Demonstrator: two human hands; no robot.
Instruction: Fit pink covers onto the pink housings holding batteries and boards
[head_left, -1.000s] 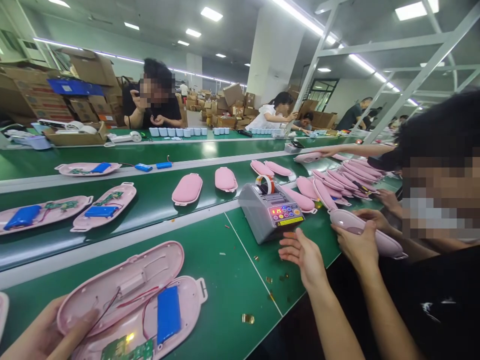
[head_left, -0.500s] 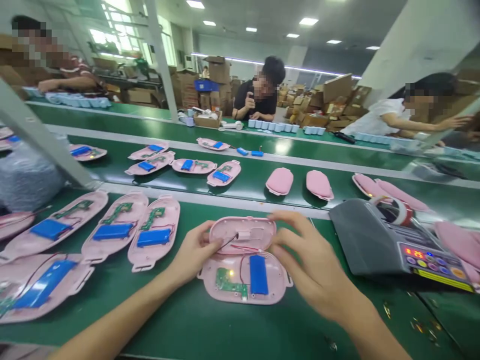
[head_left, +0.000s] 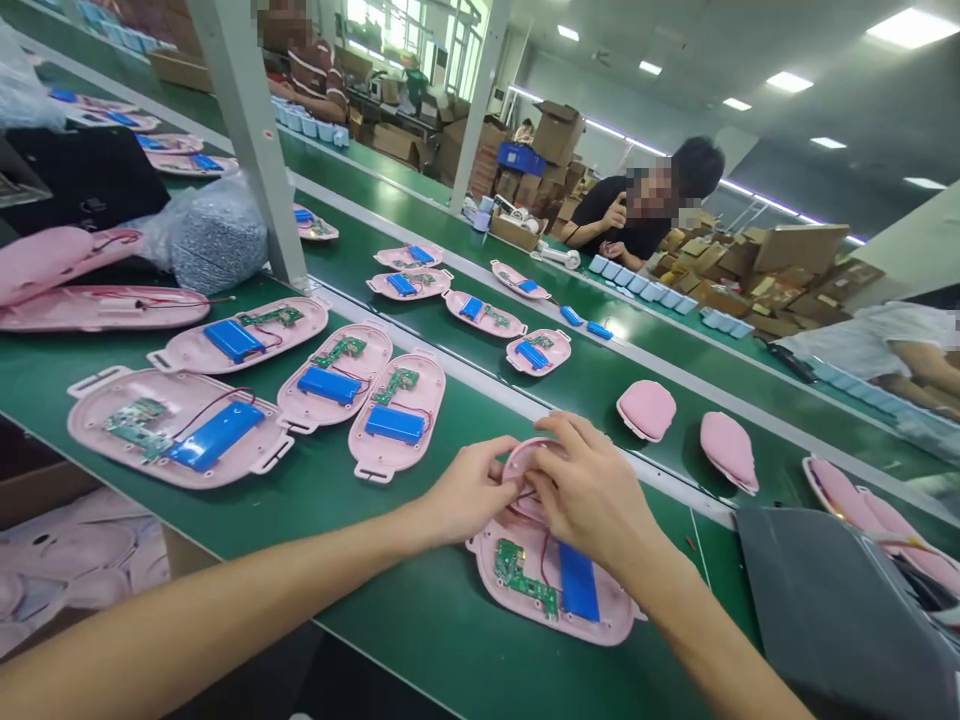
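My left hand (head_left: 476, 490) is closed on the left edge of a raised pink plastic shell half (head_left: 521, 462), thumb in front. My right hand (head_left: 589, 490) has its fingers bent round the same half and covers most of it; its fingertips reach the inner side. Directly below lies the matching lower shell half (head_left: 619, 632), inside up on the green bench. It carries a green circuit board (head_left: 517, 572) with a small glowing light and a blue battery (head_left: 579, 590), partly behind my right wrist. Thin wires at the raised half are mostly hidden by my fingers.
Several open pink shells (head_left: 390, 455) with batteries and boards lie at left. Closed pink shells (head_left: 646, 410) sit on the belt beyond. A dark grey machine (head_left: 832, 600) stands at right, a metal post (head_left: 259, 150) at left. Co-workers sit across the line.
My view has swung left and tilted. My right hand has moved in from the right edge of the raised shell half, and its fingers now bend over it. My left hand stays on it.
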